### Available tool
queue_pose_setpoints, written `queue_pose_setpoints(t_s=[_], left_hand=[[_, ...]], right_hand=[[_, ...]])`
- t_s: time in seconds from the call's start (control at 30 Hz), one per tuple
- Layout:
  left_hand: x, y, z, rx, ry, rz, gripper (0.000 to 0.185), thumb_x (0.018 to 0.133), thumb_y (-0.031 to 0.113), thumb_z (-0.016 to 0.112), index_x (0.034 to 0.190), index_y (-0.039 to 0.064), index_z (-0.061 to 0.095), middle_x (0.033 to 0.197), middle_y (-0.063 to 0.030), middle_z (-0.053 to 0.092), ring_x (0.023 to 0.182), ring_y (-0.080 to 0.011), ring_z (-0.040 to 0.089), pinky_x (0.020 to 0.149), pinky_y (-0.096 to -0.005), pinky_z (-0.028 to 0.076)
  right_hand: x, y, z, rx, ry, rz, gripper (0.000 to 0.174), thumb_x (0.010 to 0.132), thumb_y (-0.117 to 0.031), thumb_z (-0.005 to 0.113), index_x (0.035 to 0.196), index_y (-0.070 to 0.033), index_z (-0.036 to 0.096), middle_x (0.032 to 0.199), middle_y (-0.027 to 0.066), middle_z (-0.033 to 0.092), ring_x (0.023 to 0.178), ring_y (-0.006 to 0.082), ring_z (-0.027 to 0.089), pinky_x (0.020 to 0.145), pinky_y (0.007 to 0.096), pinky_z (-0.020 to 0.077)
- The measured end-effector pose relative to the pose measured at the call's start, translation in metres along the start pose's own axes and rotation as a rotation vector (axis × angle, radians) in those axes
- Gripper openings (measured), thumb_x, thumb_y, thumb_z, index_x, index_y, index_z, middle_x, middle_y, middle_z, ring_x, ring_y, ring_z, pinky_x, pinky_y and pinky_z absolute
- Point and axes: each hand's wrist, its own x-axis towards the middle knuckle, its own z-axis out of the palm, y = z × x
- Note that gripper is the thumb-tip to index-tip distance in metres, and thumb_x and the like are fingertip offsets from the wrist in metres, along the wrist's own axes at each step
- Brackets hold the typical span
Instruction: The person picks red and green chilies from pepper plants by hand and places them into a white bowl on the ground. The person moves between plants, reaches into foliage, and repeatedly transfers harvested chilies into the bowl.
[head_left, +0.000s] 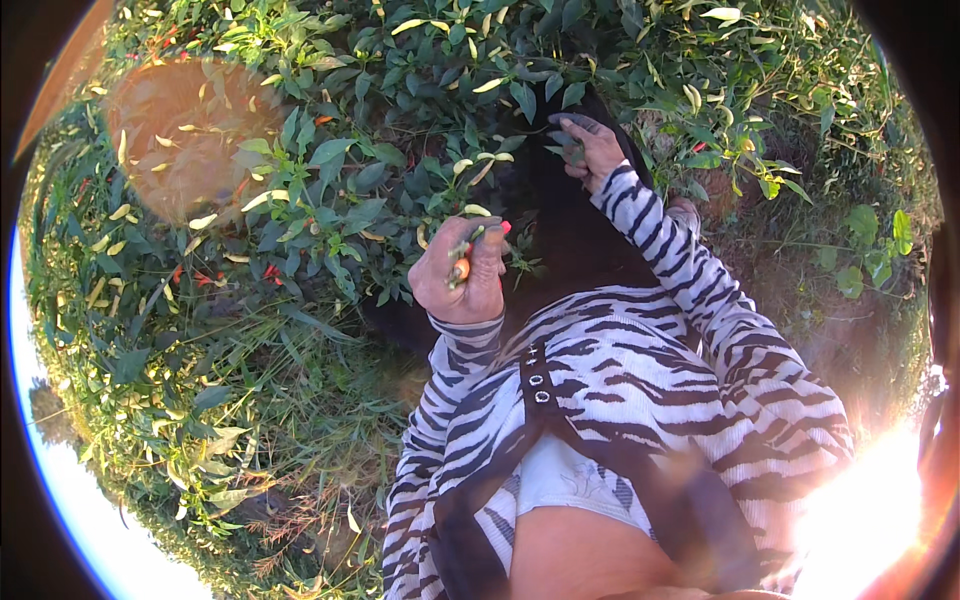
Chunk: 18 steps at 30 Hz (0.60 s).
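My left hand (486, 285) is closed around a few chili peppers (463, 268). An orange one and green stems show in the curl of the fingers, and a red tip sticks out by the thumb. Farther forward and to the right, my right hand (596, 154) reaches to the edge of the chili plants (360, 169). Its fingers are bent beside dark leaves, their tips dark; whether they pinch anything cannot be made out. Pale yellow-green peppers (488, 85) hang among the leaves before me. Red peppers (272, 274) show lower in the foliage on the left.
Long grass (300, 360) grows between the plants on the left. Bare soil (810, 315) and a low broad-leaved plant (862, 255) lie to the right. My foot (684, 214) stands beside my right forearm. Strong sun glare washes out the lower right.
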Motion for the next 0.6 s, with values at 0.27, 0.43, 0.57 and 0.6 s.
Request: queue_pose_setpoints(t_s=[0.27,0.43,0.57,0.6], left_hand=[[0.034,-0.041,-0.016,0.043,-0.634,-0.635,0.024,0.084,0.022,0.052,0.081,-0.001,0.058,0.063,-0.0069,0.060,0.043,-0.0070,0.047,0.040,-0.0204,0.035],[0.056,-0.030,0.004,0.231,-0.628,-0.557,0.024,0.084,0.021,0.050,0.074,0.001,0.059,0.058,-0.0031,0.057,0.045,-0.0087,0.049,0.042,-0.0228,0.038],[0.070,0.013,0.042,0.555,-0.758,0.373,0.012,0.077,0.011,0.058,0.073,0.001,0.054,0.061,-0.0096,0.057,0.045,-0.0178,0.053,0.041,-0.0291,0.040],[0.073,0.029,0.050,0.473,-0.869,0.441,0.010,0.073,0.009,0.061,0.073,0.001,0.054,0.061,-0.0085,0.056,0.048,-0.0191,0.054,0.043,-0.0300,0.042]], right_hand=[[-0.039,-0.050,0.045,-1.119,-0.440,-0.719,0.021,0.078,-0.018,0.058,0.090,-0.001,0.058,0.070,0.0105,0.056,0.064,0.0206,0.057,0.057,0.0300,0.0451],[-0.016,-0.037,0.062,-1.142,-0.310,-0.883,0.014,0.075,-0.015,0.059,0.078,-0.001,0.056,0.067,0.0126,0.056,0.061,0.0299,0.056,0.054,0.0358,0.0446],[0.040,-0.024,0.039,0.102,0.135,-0.234,0.014,0.081,-0.017,0.056,0.079,-0.002,0.055,0.061,0.0035,0.055,0.048,0.0154,0.050,0.045,0.0261,0.0400],[0.046,-0.036,0.037,0.049,0.167,-0.283,0.020,0.083,-0.022,0.055,0.086,-0.003,0.055,0.062,-0.0007,0.053,0.051,0.0083,0.047,0.047,0.0225,0.0396]])
